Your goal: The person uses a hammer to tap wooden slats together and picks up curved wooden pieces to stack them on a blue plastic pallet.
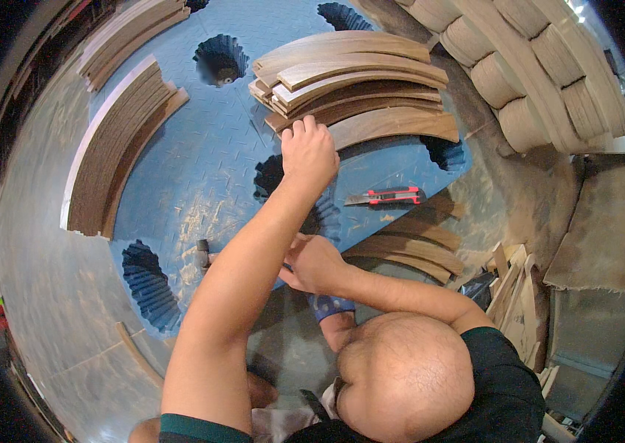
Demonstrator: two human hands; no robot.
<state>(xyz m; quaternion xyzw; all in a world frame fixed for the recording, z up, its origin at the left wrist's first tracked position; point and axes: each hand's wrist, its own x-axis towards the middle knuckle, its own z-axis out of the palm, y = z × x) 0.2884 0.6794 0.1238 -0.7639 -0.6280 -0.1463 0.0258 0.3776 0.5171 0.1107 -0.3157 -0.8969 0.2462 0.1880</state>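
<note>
At the near left end of a curved wooden slat (397, 124), my left hand (310, 151) has its fingers curled over the wood and closed on it. This slat lies at the front of a stack of curved wooden slats (360, 70) on a blue plastic pallet (202, 166). Closer to me, my right hand (316, 263) is closed around a handle below my left forearm. The tool looks like a hammer, its dark cylindrical head (203, 253) showing left of that forearm. Much of its handle is hidden.
A red and grey utility knife (386, 196) lies on the pallet at right. Ribbed holes (222, 59) open through the pallet. More curved slats (117, 148) are stacked at left, others (408, 247) beside its near edge. My bare knee (405, 369) is in front, scrap sticks (512, 288) at right.
</note>
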